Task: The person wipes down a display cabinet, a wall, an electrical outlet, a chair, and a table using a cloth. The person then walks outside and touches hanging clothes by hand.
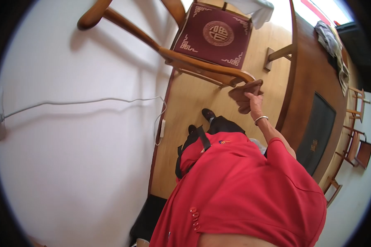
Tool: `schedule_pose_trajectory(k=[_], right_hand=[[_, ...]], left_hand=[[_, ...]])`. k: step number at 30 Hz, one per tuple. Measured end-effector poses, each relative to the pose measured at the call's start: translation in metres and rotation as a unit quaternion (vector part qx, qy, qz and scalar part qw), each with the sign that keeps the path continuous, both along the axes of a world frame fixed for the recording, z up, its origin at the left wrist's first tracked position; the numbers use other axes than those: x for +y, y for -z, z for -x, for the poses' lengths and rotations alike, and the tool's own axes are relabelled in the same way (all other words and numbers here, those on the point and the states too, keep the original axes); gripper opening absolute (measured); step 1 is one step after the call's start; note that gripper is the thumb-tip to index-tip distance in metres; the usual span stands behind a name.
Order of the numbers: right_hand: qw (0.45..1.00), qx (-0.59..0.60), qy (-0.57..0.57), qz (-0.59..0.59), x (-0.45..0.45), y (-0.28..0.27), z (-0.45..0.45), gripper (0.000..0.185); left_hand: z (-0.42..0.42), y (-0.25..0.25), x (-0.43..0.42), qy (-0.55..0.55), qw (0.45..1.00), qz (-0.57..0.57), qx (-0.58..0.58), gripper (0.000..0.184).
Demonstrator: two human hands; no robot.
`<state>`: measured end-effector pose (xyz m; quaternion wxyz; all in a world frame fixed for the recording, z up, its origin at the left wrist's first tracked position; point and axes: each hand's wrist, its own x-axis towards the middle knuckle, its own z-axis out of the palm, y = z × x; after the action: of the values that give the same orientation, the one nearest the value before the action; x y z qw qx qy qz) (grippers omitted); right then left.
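Observation:
My right hand (pixel 255 103), with a bracelet at the wrist, is closed on a folded brown cloth (pixel 244 92). The cloth lies against the near end of the curved armrest of a wooden chair (pixel 202 65). A dark red seat cushion (pixel 196 35) with a round emblem and pale corner patterns rests on the chair. My left hand is out of view.
To the right stands a brown wooden table (pixel 297 78) with a dark inset panel (pixel 317 127) and crumpled cloths (pixel 332 45) on it. A white cloth (pixel 259 12) hangs by the chair. A white cable (pixel 86 101) runs along the wall (pixel 78 164). More chairs (pixel 354 144) stand farther right.

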<state>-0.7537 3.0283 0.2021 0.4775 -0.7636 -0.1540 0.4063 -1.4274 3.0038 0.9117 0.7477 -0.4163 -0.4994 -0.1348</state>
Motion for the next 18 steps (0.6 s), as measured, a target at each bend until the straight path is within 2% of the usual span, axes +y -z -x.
schedule_pose_trajectory(k=[2,4,5,6,7,8,9,10,11,12,13,14,15,16,17,18], right_hand=[[0.999,0.050,-0.005,-0.005,-0.004,-0.026,0.008,0.040],[0.999,0.046,-0.017,-0.018,-0.007,-0.075,0.022,0.042],[0.998,0.049,-0.039,-0.024,-0.009,-0.092,0.025,0.044],[0.996,0.058,-0.055,-0.048,-0.015,-0.076,0.019,0.041],[0.996,0.058,-0.050,-0.051,-0.016,-0.078,0.019,0.041],[0.995,0.067,-0.043,-0.057,-0.018,-0.082,0.023,0.043],[0.994,0.078,-0.036,-0.061,-0.021,-0.089,0.029,0.045],[0.994,0.082,-0.033,-0.059,-0.023,-0.098,0.035,0.045],[0.990,0.120,-0.035,-0.066,-0.022,-0.114,0.044,0.049],[0.984,0.159,-0.038,-0.074,-0.021,-0.121,0.053,0.053],[0.983,0.163,-0.036,-0.073,-0.021,-0.120,0.060,0.053],[0.975,0.194,-0.073,-0.083,-0.020,-0.118,0.067,0.056],[0.963,0.226,-0.109,-0.093,-0.020,-0.117,0.077,0.059],[0.961,0.224,-0.141,-0.084,-0.019,-0.129,0.088,0.061],[0.960,0.228,-0.139,-0.085,-0.018,-0.140,0.099,0.061],[0.954,0.221,-0.180,-0.088,-0.018,-0.151,0.109,0.061]], left_hand=[[0.001,0.005,-0.002,0.017,0.999,-0.014,-0.034,0.045],[0.006,0.006,-0.007,0.021,0.999,0.047,0.009,0.046],[-0.002,0.017,-0.007,0.028,0.999,0.042,0.006,0.046],[-0.016,0.040,-0.009,0.147,0.984,0.080,-0.064,0.065],[-0.022,0.066,-0.011,0.263,0.949,0.117,-0.130,0.092],[-0.007,0.096,-0.027,-0.070,0.994,0.083,-0.014,0.051],[-0.034,0.136,-0.025,0.010,0.992,0.110,-0.067,0.043],[-0.062,0.194,-0.023,0.188,0.947,0.187,-0.179,0.036],[-0.092,0.257,-0.022,0.344,0.845,0.284,-0.294,0.031],[-0.123,0.319,-0.023,0.422,0.733,0.376,-0.378,0.029],[-0.170,0.364,-0.021,0.309,0.687,0.472,-0.458,0.032],[-0.197,0.422,-0.013,0.345,0.540,0.533,-0.553,0.046],[-0.225,0.482,-0.012,0.338,0.336,0.524,-0.706,0.066],[-0.250,0.524,-0.013,0.274,0.279,0.613,-0.686,0.084],[-0.279,0.571,-0.012,0.365,0.285,0.626,-0.628,0.092],[-0.310,0.592,-0.010,0.410,0.330,0.669,-0.524,0.096]])
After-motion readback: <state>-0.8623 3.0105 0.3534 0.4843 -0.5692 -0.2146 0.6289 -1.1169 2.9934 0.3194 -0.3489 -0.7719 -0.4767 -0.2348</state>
